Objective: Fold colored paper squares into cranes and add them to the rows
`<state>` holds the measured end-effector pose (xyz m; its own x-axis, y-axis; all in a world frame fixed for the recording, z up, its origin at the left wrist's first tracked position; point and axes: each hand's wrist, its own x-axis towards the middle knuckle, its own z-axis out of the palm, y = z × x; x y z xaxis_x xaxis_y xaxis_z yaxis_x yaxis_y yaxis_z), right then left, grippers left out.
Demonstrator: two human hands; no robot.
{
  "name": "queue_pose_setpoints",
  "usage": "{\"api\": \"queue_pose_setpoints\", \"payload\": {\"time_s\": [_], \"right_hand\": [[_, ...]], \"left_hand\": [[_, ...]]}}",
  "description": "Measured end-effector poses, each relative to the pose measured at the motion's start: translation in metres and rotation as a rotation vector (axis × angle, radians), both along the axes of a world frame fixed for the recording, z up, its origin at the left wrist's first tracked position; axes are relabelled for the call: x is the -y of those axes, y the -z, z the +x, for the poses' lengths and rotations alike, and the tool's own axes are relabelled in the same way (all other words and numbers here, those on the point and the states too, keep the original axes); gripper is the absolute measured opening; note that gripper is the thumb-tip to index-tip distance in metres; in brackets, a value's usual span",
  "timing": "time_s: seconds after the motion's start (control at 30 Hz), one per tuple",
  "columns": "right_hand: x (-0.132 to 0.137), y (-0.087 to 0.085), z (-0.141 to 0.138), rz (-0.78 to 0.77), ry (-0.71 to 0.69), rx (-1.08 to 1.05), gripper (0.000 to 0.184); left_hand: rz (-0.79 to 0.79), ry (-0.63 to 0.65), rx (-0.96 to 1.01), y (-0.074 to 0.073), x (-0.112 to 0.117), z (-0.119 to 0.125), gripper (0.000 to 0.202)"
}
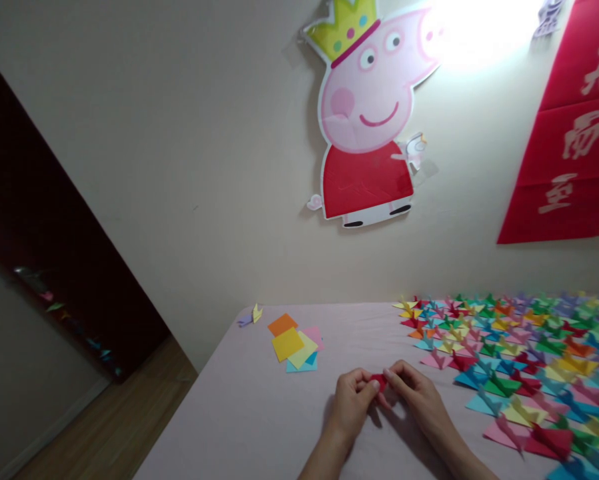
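Observation:
A small piece of red folded paper [379,381] is pinched between my two hands above the pale pink tabletop. My left hand [353,399] grips its left side, thumb on top. On the right side, the thumb and forefinger of my right hand [415,392] close on its edge. Fingers cover much of the paper, so its exact folded shape is hard to make out. Beyond my left hand lies a loose pile of square paper sheets [288,345] in orange, yellow, pink and blue.
Rows of folded paper cranes [529,373] in many colours cover the table's right side. Two more small folded papers [252,316] lie at the far left corner. Behind the table [219,413] is a wall with a cartoon pig cutout [366,180] and a red banner [554,153].

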<state>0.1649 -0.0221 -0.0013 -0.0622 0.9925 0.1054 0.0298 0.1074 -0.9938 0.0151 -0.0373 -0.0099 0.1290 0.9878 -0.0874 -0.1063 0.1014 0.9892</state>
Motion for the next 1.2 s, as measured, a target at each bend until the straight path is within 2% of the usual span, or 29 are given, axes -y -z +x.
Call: {"api": "queue_pose_setpoints", "payload": {"time_s": [0.17,0.3,0.4,0.53,0.67,0.8,1.0,1.2], "right_hand": [[0.001,-0.003,-0.002,0.082,-0.001,-0.011,0.044],[0.002,0.004,-0.005,0.122,-0.077,-0.025,0.036],[0.001,0.007,-0.005,0.129,-0.076,-0.043,0.032],[0.002,0.003,-0.006,0.107,-0.092,-0.062,0.033],[0.005,-0.003,-0.007,0.120,-0.153,-0.062,0.031],[0.006,-0.006,-0.008,0.141,-0.152,-0.023,0.031],[0.002,-0.002,-0.005,0.105,-0.069,0.032,0.035],[0.005,-0.006,-0.005,0.172,-0.154,0.007,0.028]], "left_hand": [[0.010,-0.027,-0.013,-0.001,0.000,-0.004,0.038],[0.004,-0.006,-0.030,-0.005,0.000,-0.005,0.036],[0.065,-0.025,0.014,-0.006,0.000,-0.006,0.033],[0.082,-0.073,0.078,-0.003,-0.003,-0.007,0.037],[0.103,-0.085,0.121,0.001,-0.005,-0.009,0.030],[0.135,-0.081,0.124,-0.002,-0.004,-0.009,0.027],[0.111,-0.043,0.128,-0.008,-0.002,-0.010,0.030],[0.116,-0.044,0.131,-0.005,-0.003,-0.011,0.021]]}}
